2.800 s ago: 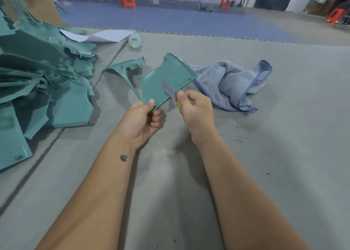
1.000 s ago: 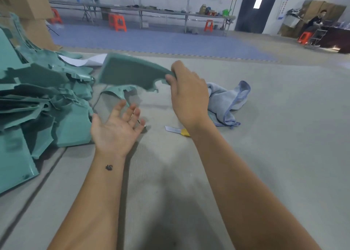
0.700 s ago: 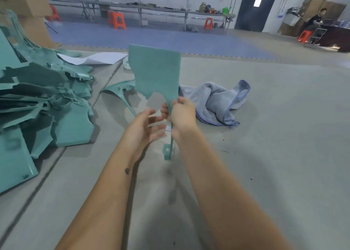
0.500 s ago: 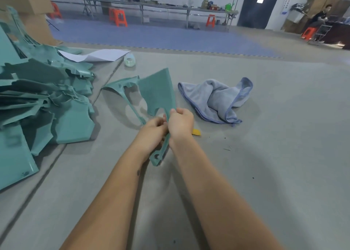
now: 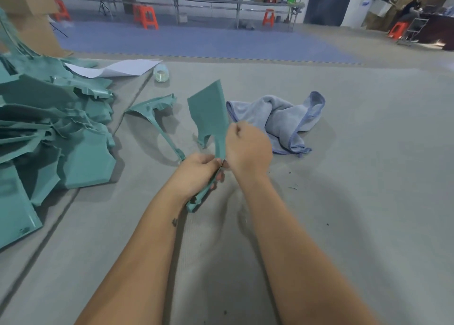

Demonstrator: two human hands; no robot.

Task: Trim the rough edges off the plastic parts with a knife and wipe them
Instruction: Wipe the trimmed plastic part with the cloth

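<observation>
Above the grey floor mat (image 5: pixel 344 201), both hands — left hand (image 5: pixel 196 171), right hand (image 5: pixel 248 148) — clamp a green plastic part (image 5: pixel 208 113); a blue cloth (image 5: pixel 282 118) lies just beyond.

2 bare forearms, no sleeves — a small dark tattoo (image 5: pixel 174 222) marks the left wrist.

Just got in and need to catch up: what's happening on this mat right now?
A person holds one green plastic part upright in both hands: the left hand grips its narrow lower end, the right hand is curled at its edge. Whether the right hand holds a knife cannot be told. A grey cloth lies to the right, a pile of green parts to the left.
</observation>
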